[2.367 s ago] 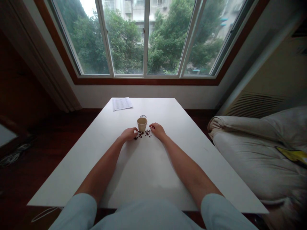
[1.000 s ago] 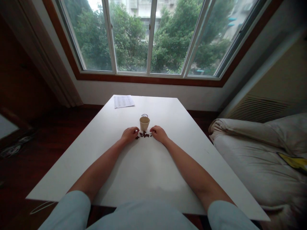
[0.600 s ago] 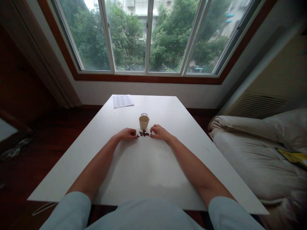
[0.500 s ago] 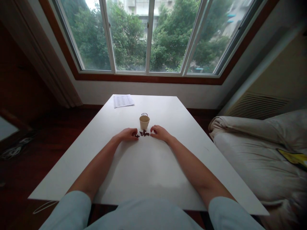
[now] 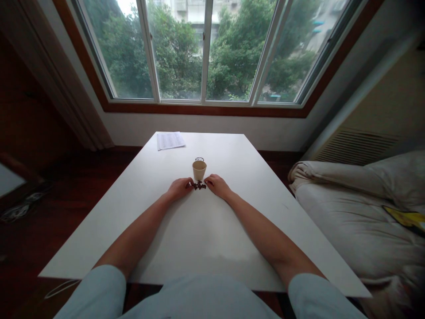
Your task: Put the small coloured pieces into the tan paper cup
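A small heap of dark reddish-brown pieces [image 5: 199, 186], too small to name exactly, lies on the white table just in front of a tan paper cup [image 5: 199, 171]. The cup stands upright, and its inside looks bare. My left hand [image 5: 181, 188] rests at the heap's left edge with fingers curled and tips drawn together against the pieces. From the other side, my right hand [image 5: 216, 184] reaches the heap's right edge, its fingers bent and close together near the cup's base. Whether either hand pinches a piece is hidden by the fingers.
Behind the cup sits a thin dark ring-shaped item [image 5: 199, 158]. Printed sheets [image 5: 170, 140] lie at the far left corner of the white table [image 5: 206, 248]. A padded, cloth-covered seat [image 5: 332, 208] stands along the right side. The window wall is beyond the table.
Both hands have moved inward toward each other. The stray pieces at the left now sit closer to the heap, which is more compact. The cup has stayed in place.
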Available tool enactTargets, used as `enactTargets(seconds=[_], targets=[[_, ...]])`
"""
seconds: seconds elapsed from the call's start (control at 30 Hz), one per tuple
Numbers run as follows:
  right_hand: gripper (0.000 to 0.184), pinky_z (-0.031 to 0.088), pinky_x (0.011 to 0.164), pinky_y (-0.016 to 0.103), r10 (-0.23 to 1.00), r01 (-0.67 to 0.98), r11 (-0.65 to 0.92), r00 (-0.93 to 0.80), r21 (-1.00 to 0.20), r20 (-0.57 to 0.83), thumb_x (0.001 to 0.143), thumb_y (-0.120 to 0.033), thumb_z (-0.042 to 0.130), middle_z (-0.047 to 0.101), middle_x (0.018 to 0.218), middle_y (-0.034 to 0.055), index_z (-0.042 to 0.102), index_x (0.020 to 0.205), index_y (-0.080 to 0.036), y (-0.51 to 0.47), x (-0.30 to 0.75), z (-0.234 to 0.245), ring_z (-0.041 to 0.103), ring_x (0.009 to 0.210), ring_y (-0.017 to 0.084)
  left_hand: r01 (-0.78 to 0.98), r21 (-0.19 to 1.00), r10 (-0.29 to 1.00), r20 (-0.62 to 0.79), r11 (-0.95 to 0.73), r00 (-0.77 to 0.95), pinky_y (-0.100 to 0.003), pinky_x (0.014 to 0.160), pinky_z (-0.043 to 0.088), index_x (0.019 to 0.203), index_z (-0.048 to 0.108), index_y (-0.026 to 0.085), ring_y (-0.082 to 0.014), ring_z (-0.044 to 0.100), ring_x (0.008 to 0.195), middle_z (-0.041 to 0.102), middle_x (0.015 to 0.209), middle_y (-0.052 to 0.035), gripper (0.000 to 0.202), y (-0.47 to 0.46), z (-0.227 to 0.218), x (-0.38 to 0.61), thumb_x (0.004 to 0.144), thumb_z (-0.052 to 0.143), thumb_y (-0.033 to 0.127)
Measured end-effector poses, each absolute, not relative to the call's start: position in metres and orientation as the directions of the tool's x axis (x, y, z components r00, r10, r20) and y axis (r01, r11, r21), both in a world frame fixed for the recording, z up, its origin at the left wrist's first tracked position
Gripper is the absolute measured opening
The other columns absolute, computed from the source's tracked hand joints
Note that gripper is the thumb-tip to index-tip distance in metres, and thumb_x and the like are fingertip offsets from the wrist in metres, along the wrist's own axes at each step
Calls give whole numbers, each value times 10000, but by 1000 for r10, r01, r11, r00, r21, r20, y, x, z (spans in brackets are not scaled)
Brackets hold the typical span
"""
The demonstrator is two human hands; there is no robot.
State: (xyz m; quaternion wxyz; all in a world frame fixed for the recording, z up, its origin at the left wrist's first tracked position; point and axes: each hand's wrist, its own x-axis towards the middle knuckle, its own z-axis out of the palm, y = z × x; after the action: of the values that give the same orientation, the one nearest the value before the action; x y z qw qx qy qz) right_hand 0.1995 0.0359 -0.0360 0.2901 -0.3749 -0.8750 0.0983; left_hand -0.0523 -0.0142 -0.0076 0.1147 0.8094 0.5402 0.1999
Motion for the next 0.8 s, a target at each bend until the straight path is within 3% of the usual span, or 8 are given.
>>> enactTargets(seconds=[0.17, 0.37, 0.5, 0.8], targets=[[241, 451, 873, 303, 678, 534, 735, -558, -419, 479, 909, -140, 528, 650, 976, 58, 714, 1040, -221, 35, 200, -36, 566, 949, 172, 795, 455, 912, 287, -400, 294, -246, 658, 394, 1007, 691, 263, -145, 564, 722, 654, 836, -4, 203, -10, -15, -49, 833, 587, 276], [232, 453, 896, 333, 739, 628, 665, -476, -404, 477, 857, -162, 609, 643, 1008, 63, 721, 1047, -233, 38, 201, -39, 543, 1007, 199, 780, 493, 910, 343, -386, 233, -258, 688, 435, 1094, 661, 247, -133, 552, 722, 641, 959, -18, 296, -8, -19, -51, 805, 607, 217], [200, 455, 871, 328, 734, 648, 669, -500, -364, 460, 847, -205, 641, 631, 992, 63, 728, 1025, -234, 37, 201, -39, 537, 979, 199, 806, 460, 909, 354, -373, 219, -278, 749, 446, 1036, 684, 230, -155, 560, 802, 626, 945, -35, 307, -6, -19, -54, 771, 571, 124], [168, 442, 907, 330, 714, 630, 694, -541, -348, 445, 844, -216, 661, 621, 995, 53, 731, 992, -251, 31, 198, -31, 533, 990, 198, 836, 403, 911, 333, -372, 245, -300, 806, 446, 946, 731, 240, -188, 565, 896, 627, 921, -53, 209, -4, -19, -53, 801, 591, 184]])
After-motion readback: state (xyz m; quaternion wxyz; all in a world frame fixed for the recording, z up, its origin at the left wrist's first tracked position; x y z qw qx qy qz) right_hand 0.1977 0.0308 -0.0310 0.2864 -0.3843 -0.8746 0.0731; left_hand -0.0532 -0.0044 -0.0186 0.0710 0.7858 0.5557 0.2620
